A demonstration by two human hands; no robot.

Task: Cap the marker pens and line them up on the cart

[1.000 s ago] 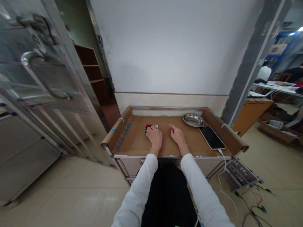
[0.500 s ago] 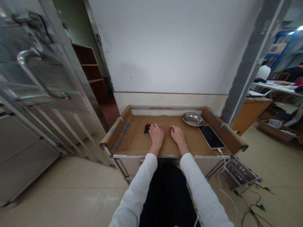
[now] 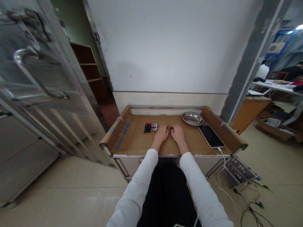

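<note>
Several markers (image 3: 150, 127), one red and the others black, lie side by side on the cardboard-lined tabletop (image 3: 139, 145), left of centre. My left hand (image 3: 162, 133) rests just right of them, palm down with its fingers curled together, not touching the markers. Close beside it my right hand (image 3: 177, 133) lies on the cardboard, its fingers also curled. No object shows in either hand. The undersides of both hands are hidden.
A round metal dish (image 3: 192, 118) sits at the back right. In front of it lies a phone (image 3: 211, 136) with a white cable (image 3: 223, 167) hanging over the front edge. Raised cardboard sides (image 3: 118, 129) bound the tabletop.
My left hand has moved right, off the markers and closer to my right hand, so the markers now show along their full length. My right hand has hardly moved.
</note>
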